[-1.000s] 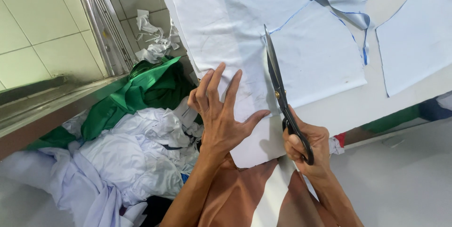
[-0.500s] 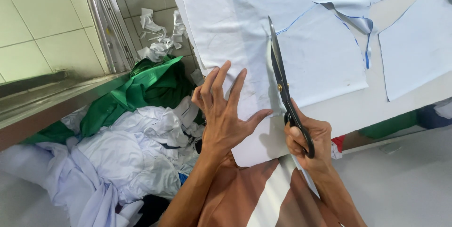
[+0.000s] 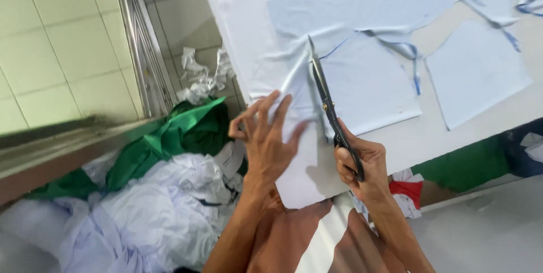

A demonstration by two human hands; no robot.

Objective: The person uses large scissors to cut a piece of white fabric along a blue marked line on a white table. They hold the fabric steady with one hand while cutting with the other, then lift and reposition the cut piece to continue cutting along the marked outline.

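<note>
Right hand (image 3: 362, 162) grips the scissors (image 3: 331, 112), blades driving up through the pale blue fabric (image 3: 367, 80) on the white table (image 3: 435, 143); left hand (image 3: 266, 137) pinches the cut fabric edge, lifting it; heaped white and green cloth scraps (image 3: 158, 194) lie below left

Counted on the tabletop (image 3: 452, 143)

One pair of scissors (image 3: 331, 112), two hands, two separate pale blue fabric pieces (image 3: 475, 69).

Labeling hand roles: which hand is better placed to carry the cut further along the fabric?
Right. The right hand already grips the scissors, blades pointing along the cut in the pale blue fabric. The left hand is lifting the fabric edge beside the blades.
</note>
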